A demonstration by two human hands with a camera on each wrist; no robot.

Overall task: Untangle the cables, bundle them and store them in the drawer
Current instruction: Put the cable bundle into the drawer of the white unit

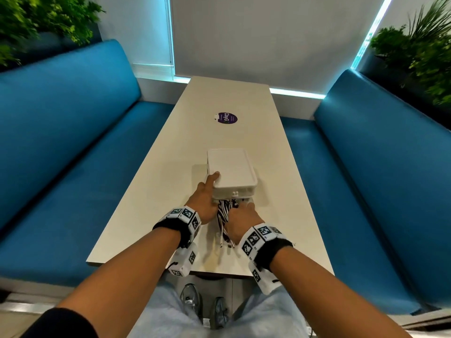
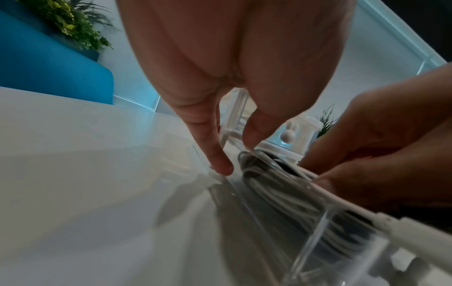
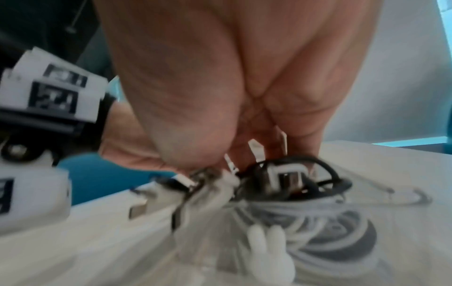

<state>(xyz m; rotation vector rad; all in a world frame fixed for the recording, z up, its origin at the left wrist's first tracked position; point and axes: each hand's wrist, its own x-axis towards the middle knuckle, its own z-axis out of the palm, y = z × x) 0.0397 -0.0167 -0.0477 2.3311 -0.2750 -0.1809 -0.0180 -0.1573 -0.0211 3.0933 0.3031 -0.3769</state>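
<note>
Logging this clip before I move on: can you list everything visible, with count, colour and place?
table: one, off-white, centre, between the benches
drawer box: one, white, on the table's near half
drawer: one, clear, pulled out toward the person
cable bundle: one, white and black, in the drawer
sticker: one, purple, farther along the table
benches: two, blue, either side
plants: two clusters, green, upper corners
left hand: at the box's near left corner
right hand: grips the cable bundle

Both forearms are bare, each wrist wrapped in a black band [image 1: 179, 229] carrying white blocks printed with black square markers [image 1: 258, 236]. A black sleeve [image 1: 61, 323] covers the left upper arm, above light blue jeans [image 1: 161, 311] and grey trainers [image 1: 191, 301].
</note>
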